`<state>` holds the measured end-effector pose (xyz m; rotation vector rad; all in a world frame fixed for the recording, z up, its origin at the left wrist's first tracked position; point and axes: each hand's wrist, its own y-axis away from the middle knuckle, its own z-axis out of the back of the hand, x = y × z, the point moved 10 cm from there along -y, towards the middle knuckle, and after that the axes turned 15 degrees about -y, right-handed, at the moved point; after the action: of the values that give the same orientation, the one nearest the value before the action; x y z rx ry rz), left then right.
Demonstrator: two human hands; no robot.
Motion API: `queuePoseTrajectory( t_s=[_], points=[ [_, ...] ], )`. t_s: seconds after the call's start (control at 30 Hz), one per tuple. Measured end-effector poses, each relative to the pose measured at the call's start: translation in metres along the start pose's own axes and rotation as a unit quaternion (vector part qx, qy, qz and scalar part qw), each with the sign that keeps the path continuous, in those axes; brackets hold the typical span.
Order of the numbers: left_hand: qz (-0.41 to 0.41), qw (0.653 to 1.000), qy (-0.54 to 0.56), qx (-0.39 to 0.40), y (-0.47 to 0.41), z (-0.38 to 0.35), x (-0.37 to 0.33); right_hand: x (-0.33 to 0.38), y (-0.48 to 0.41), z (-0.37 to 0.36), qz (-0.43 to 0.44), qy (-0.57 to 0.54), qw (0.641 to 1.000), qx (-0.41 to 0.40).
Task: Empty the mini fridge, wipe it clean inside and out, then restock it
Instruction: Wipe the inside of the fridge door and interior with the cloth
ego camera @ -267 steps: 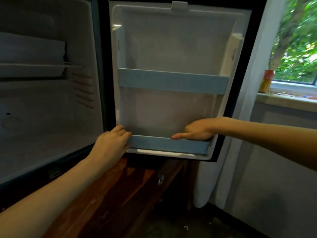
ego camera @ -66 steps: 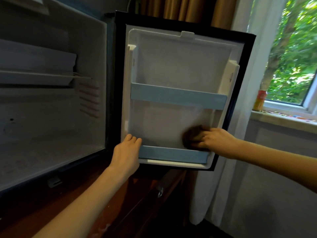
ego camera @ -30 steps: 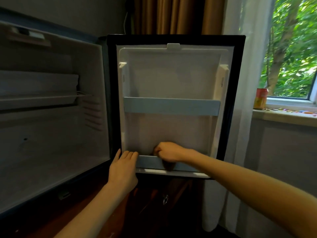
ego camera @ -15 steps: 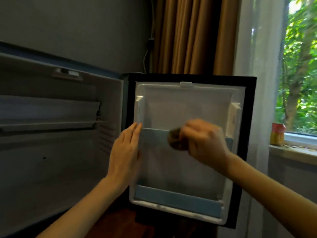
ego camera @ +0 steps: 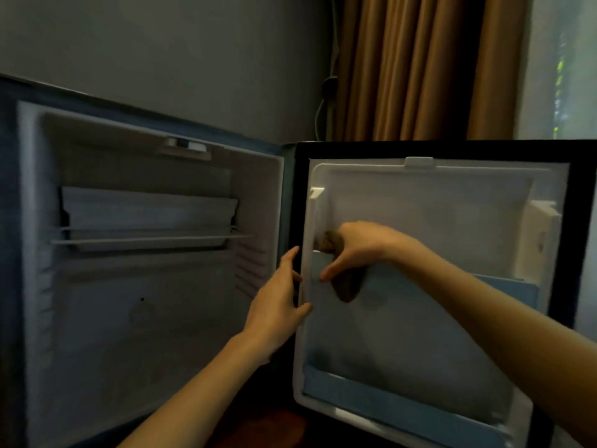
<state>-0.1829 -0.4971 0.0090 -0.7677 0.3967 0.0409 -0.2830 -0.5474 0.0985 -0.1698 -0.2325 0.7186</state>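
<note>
- Head view: motion blur softens all edges.
- The mini fridge [ego camera: 145, 318] fills the left and centre of the frame. Its left side is cut off.
- The door [ego camera: 420, 221] stands open at right, liner facing the camera. Its lower right corner is cut off.
- The right hand [ego camera: 358, 250] clenches a dark cloth [ego camera: 347, 289] at the left end of the upper door shelf [ego camera: 504, 286] and covers part of the cloth. The forearm hides the shelf's middle.
- The cloth hangs with its long axis vertical.
- The left hand [ego camera: 277, 305] rests on the door's left edge, fingers straight.
- Bare liner lies above the upper door shelf, and between it and the lower door shelf [ego camera: 403, 405].
- Both shelves run left to right.
</note>
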Motion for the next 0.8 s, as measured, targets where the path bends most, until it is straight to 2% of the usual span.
queuePoseTrajectory(
  t_s=[0.07,0.1,0.2,0.27,0.3,0.33,0.4,0.43,0.47,0.53,0.6,0.73,0.8],
  points=[
    [-0.001,1.0,0.008,-0.009,-0.005,-0.003,-0.002,0.009,0.0,-0.001,0.016,0.102,0.992,-0.072],
    [-0.002,1.0,0.011,-0.017,-0.006,-0.003,-0.003,0.013,0.002,0.0,0.04,0.117,0.987,-0.105],
    [-0.001,0.999,0.03,-0.024,-0.006,-0.006,0.001,0.008,0.015,0.004,0.122,0.021,0.976,-0.181],
    [-0.007,0.999,0.034,-0.02,-0.007,-0.008,0.001,0.006,0.038,0.013,0.222,0.003,0.935,-0.275],
    [-0.009,0.999,0.037,-0.019,-0.009,-0.009,0.002,0.006,0.045,0.011,0.255,0.019,0.921,-0.295],
    [-0.009,0.999,0.039,-0.015,-0.011,-0.011,0.002,0.004,0.049,0.007,0.286,-0.004,0.918,-0.274],
    [-0.003,0.999,0.038,-0.013,-0.013,-0.013,0.004,0.001,0.047,0.008,0.279,-0.188,0.93,-0.149],
    [-0.002,0.999,0.035,-0.013,-0.013,-0.013,0.004,-0.001,0.044,0.012,0.262,-0.285,0.915,-0.111],
    [0.0,0.999,0.034,-0.013,-0.013,-0.014,0.004,-0.004,0.04,0.02,0.251,-0.326,0.904,-0.118],
    [0.004,0.999,0.034,-0.018,-0.012,-0.014,0.004,0.003,0.034,0.027,0.24,-0.216,0.932,-0.164],
    [0.008,0.999,0.029,-0.02,-0.012,-0.014,0.005,0.011,0.022,0.013,0.209,-0.091,0.958,-0.173],
    [0.013,0.999,0.035,-0.008,-0.012,-0.014,0.008,0.012,0.018,0.011,0.167,-0.064,0.953,-0.247],
    [0.017,0.999,0.034,-0.004,-0.013,-0.014,0.008,0.018,0.011,0.008,0.132,0.007,0.964,-0.229]
  ],
)
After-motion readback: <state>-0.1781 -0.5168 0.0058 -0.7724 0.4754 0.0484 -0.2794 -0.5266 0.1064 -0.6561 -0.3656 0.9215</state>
